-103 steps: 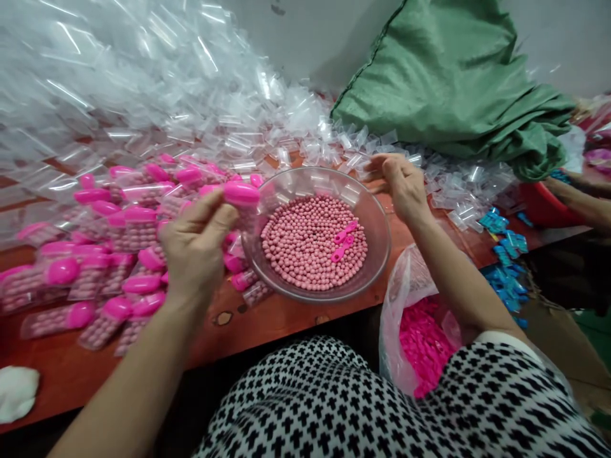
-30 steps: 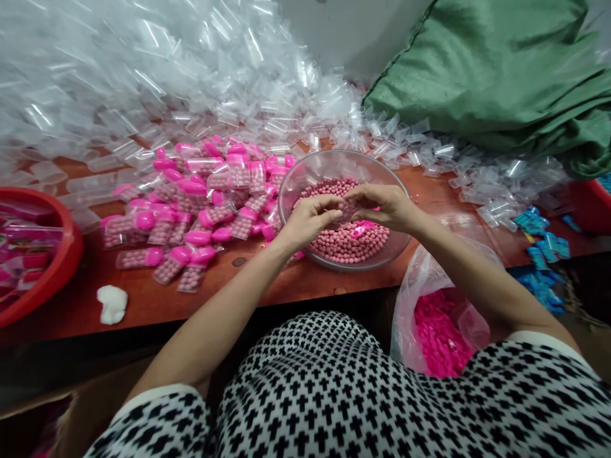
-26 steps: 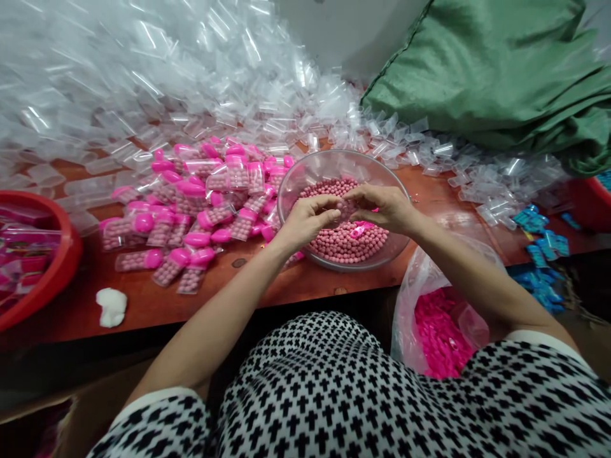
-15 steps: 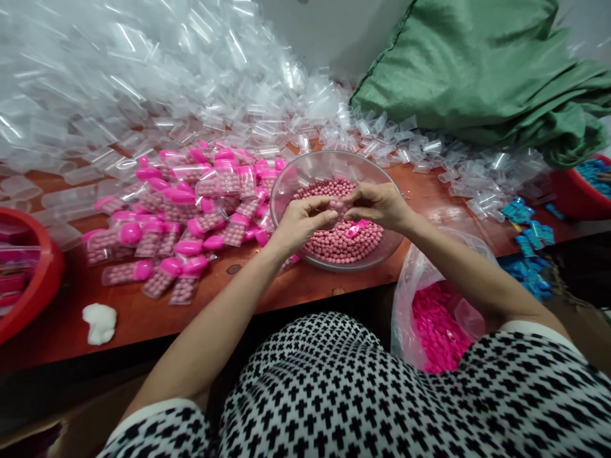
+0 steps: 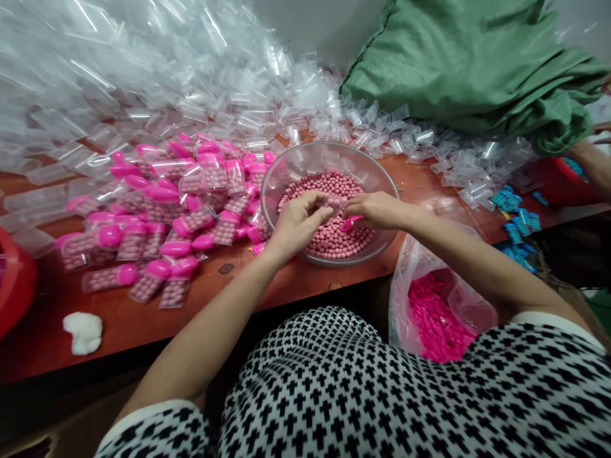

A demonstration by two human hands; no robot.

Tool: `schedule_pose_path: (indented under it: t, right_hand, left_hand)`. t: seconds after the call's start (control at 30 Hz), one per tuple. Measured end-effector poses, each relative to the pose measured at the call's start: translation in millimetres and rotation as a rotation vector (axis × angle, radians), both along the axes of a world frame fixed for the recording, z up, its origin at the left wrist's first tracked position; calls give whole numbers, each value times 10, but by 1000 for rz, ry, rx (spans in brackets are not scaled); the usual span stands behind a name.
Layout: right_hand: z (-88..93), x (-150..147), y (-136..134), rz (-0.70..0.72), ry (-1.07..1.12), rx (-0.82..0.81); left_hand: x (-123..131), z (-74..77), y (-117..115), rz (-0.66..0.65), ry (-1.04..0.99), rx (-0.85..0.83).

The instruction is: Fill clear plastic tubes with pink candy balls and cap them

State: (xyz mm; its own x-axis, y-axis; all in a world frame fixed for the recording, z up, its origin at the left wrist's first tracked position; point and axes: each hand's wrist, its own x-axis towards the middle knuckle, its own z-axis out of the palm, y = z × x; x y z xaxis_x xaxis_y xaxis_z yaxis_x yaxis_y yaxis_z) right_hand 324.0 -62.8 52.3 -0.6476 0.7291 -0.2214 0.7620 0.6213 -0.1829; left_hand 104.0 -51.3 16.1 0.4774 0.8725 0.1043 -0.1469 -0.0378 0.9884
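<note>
My left hand [image 5: 300,224] is closed, with thumb and fingers pinching a small clear plastic container [image 5: 336,202] that has pink beads in it. It is held over a see-through bowl [image 5: 382,175] of loose pink beads [image 5: 329,245]. From the other side my right hand [image 5: 377,210] comes in low, its curled fingers closed on a bright pink cap [image 5: 351,223] at the bead surface. Part of the cap is hidden by the fingers. Left of the bowl lies a heap of bead-filled containers with pink caps [image 5: 162,191].
Empty clear containers [image 5: 157,70] pile up behind. A green sack [image 5: 458,70] lies at back right. Pink caps [image 5: 439,318] fill a plastic bag [image 5: 400,305] below the edge. Blue pieces [image 5: 518,216], red tubs [image 5: 14,280] and white wadding [image 5: 83,332] are around; another person's arm [image 5: 594,165] shows right.
My right hand has moved down from the container to the pink cap lying on the beads. The left hand still holds the container. Another person's arm has appeared at the right.
</note>
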Motion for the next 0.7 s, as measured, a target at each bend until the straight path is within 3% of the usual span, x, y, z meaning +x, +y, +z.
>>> schedule_pose_path:
  t: [0.1, 0.2, 0.33, 0.4, 0.5, 0.7]
  right_hand:
    - [-102, -112, -17, 101, -204, 61]
    - [-167, -72, 31, -26, -163, 81]
    - [-75, 64, 65, -373, 452, 60]
    - [44, 47, 19, -447, 770, 26]
    - [252, -80, -87, -408, 882, 55]
    - [465, -205, -169, -59, 427, 186]
  left_hand:
    - [-21, 45, 3, -8, -59, -85]
    - [-50, 84, 2, -6, -121, -174]
    - [-57, 80, -7, 2, -157, -202]
    - [-51, 65, -7, 2, -154, -185]
    - [-45, 41, -2, 4, -134, -132]
    - [-56, 21, -36, 14, -27, 35]
